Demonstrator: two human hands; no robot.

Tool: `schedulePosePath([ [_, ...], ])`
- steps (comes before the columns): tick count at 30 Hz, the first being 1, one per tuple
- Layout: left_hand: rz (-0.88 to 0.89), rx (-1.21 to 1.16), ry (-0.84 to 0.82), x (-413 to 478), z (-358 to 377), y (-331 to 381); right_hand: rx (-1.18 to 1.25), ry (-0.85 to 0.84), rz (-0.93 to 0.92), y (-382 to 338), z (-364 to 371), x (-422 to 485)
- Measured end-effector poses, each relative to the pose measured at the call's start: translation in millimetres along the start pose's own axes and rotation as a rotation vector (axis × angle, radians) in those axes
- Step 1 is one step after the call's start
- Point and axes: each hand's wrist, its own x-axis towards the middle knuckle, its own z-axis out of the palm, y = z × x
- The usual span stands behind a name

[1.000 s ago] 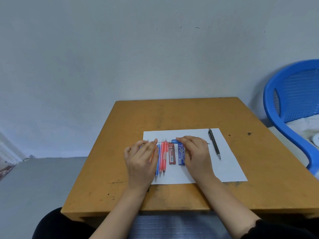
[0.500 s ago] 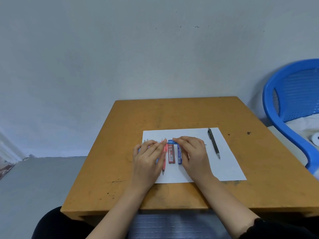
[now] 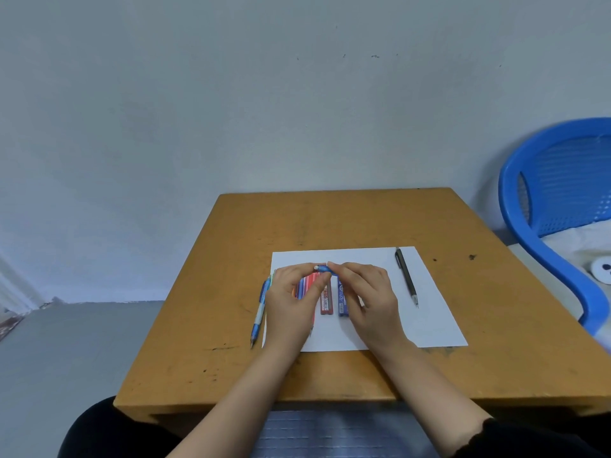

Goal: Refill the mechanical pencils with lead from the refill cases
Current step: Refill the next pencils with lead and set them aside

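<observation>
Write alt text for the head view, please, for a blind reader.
The left hand and right hand together pinch a blue pencil over white paper on a wooden table. A red case, blue case and black pencil lie on the paper.

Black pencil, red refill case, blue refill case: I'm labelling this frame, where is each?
black pencil (image 3: 407, 278), head view, middle of barrel
red refill case (image 3: 326, 300), head view, label face
blue refill case (image 3: 343, 302), head view, printed face
</observation>
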Motion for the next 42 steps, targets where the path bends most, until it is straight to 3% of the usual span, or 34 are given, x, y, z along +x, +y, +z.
schedulePosePath([
  [4, -0.129, -0.159, 0.051, -7, 8, 13, 0.030, 0.025, -0.021, -1, -1, 0],
  [10, -0.156, -0.310, 0.149, -12, 9, 27, 0.038, 0.013, -0.021, -4, -1, 1],
  [15, 0.011, -0.304, 0.272, 1, -7, 44, -0.008, 0.007, 0.140, 3, -1, -3],
  [20, 0.346, -0.147, 0.280, 18, -26, 41, 0.009, 0.072, 0.314, 12, -5, 1],
  [23, 0.517, 0.093, 0.186, 24, -31, 25, -0.039, -0.037, 0.474, 17, -4, 2],
  [26, 0.547, 0.208, 0.103, 24, -30, 2, -0.095, -0.239, 0.688, 25, -1, 1],
  [28, 0.526, 0.223, 0.052, 19, -29, -14, -0.108, -0.294, 0.727, 27, 0, 1],
  [32, 0.516, 0.279, -0.011, 10, -29, -34, -0.119, -0.299, 0.770, 27, 0, 2],
  [42, 0.666, 0.465, 0.048, 7, -25, -50, -0.186, -0.285, 0.816, 28, 3, 2],
])
